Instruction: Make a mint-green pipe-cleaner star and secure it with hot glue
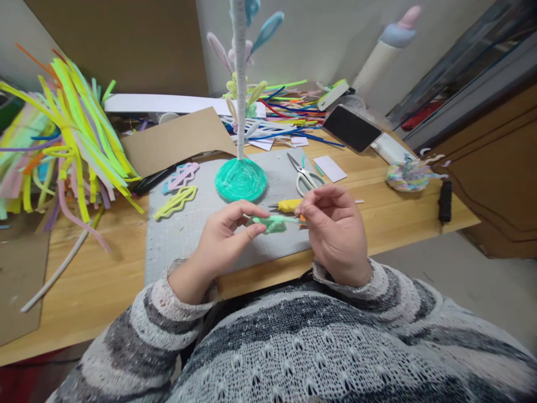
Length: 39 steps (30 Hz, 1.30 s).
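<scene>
A mint-green pipe cleaner (274,224), bent into a compact folded shape, is pinched between the thumb and fingers of my left hand (229,238). Its straight end runs right, into the fingertips of my right hand (335,229), which are closed on it. Just behind my hands lie pliers with yellow handles (287,206), partly hidden by my right hand. Scissors (305,173) rest on the grey cutting mat (193,246). Beyond stands a white wrapped stem on a round green coiled base (240,180). Zigzag-bent pipe cleaners, one yellow (175,202) and a pink-and-blue group (181,177), lie to the left.
A large bundle of coloured pipe cleaners (79,145) fills the left side. Cardboard (176,134) and more loose pipe cleaners (289,112) lie at the back. On the right are a phone (351,129), a pastel fuzzy ring (406,176) and a black tool (445,202) near the table edge.
</scene>
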Available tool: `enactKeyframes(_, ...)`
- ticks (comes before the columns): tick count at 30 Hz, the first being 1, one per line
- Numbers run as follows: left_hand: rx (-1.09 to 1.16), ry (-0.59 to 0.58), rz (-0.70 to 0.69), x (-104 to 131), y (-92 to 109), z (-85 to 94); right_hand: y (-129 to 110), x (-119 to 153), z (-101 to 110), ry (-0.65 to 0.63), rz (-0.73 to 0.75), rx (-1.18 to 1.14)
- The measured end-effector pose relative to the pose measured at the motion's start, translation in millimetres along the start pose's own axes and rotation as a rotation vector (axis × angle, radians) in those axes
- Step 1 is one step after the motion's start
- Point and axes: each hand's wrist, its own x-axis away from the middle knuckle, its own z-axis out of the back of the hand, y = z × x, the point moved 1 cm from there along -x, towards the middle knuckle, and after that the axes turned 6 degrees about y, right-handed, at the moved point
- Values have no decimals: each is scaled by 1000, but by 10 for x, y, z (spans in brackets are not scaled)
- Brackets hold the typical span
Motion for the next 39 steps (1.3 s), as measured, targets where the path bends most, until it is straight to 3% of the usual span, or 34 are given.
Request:
enactKeyframes(3, 217, 121, 154, -38, -60, 21, -28, 33, 25, 102, 151, -6)
enactKeyframes(5, 360, 167, 245, -61, -88, 39, -33, 70, 43, 55, 163, -9)
enactKeyframes(7, 464, 175, 315, -70, -99, 46, -10, 100, 37, -106, 4, 7)
enactKeyframes(10, 524, 117, 355, -55, -94, 23, 57, 134, -27, -327, -399, 10)
enactKeyframes(12, 511, 75, 343, -34, -92, -3, 93, 148, -85, -364, -580, -50)
enactKeyframes(14, 476, 45, 315, -13, -97, -19, 114, 154, -132, -347, -647, -110)
enactKeyframes(19, 402, -20, 246, 5, -100, 5, 105, 127, -151, -273, -717, -246)
enactKeyframes(25, 284, -19, 180, -12, -66, -3, 60, 84, -150, -221, -724, -354)
enactKeyframes(33, 274, 33, 113, -26, -92, -8, 94, 109, -123, -292, -754, -319)
enactKeyframes(39, 268, -30, 117, -29, -116, 9, 116, 115, -106, -308, -772, -293)
